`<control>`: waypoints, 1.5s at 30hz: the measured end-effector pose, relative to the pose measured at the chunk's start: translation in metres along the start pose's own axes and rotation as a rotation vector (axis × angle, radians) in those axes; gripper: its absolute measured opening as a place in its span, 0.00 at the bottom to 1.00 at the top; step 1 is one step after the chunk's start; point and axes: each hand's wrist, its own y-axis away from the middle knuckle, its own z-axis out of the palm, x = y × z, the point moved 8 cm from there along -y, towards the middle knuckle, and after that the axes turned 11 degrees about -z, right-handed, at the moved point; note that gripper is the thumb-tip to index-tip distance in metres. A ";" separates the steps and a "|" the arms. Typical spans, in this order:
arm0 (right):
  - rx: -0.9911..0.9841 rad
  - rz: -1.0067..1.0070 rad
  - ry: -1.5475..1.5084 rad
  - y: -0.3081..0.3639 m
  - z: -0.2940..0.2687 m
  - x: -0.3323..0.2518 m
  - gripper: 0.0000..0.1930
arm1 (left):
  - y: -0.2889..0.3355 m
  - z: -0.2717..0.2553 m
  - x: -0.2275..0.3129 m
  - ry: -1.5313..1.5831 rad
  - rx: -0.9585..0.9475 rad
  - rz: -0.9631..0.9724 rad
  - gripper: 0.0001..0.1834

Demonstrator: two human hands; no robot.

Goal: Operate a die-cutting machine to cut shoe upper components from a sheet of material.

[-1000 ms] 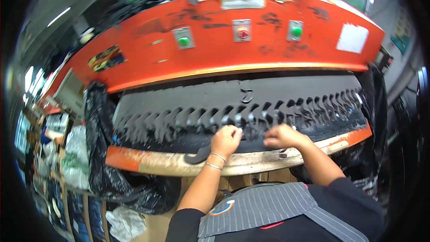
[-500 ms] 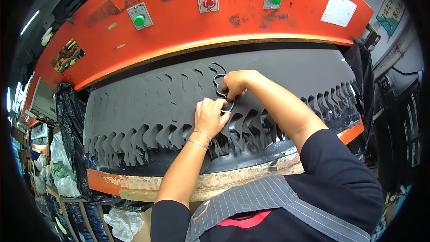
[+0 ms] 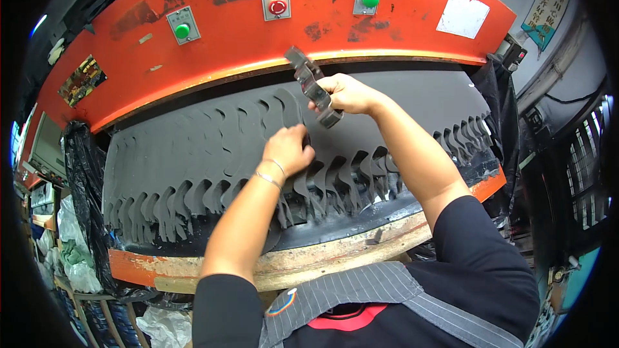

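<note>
A wavy metal cutting die is raised in my right hand, its band tilted and clear of the dark grey foam sheet. My right fingers are closed around the die's lower right part. My left hand rests on the sheet just below and left of the die, fingers curled at a cut line. A dark edge shows by its fingertips, but what they pinch is hidden. Left of that hand the sheet carries rows of curved cuts. Wavy cut strips hang along its front edge.
An orange press beam with green buttons and a red stop button spans the far side. Black plastic hangs at the left, with more at the right. A worn wooden edge runs along the front, close to my body.
My right hand has lifted the die off the sheet and tilted it up and away. The left hand has let go of the die and curled its fingers at the sheet. The view has shifted slightly.
</note>
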 end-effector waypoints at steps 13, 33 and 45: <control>0.172 -0.048 0.554 0.080 0.044 0.047 0.49 | -0.027 0.009 -0.014 -0.056 0.025 -0.190 0.26; 0.246 -0.096 0.752 0.073 0.058 0.033 0.43 | -0.025 -0.005 -0.014 -0.044 0.117 -0.192 0.27; 1.279 -0.744 1.004 0.120 -0.088 -0.140 0.26 | 0.080 -0.242 -0.075 0.293 1.271 -0.003 0.13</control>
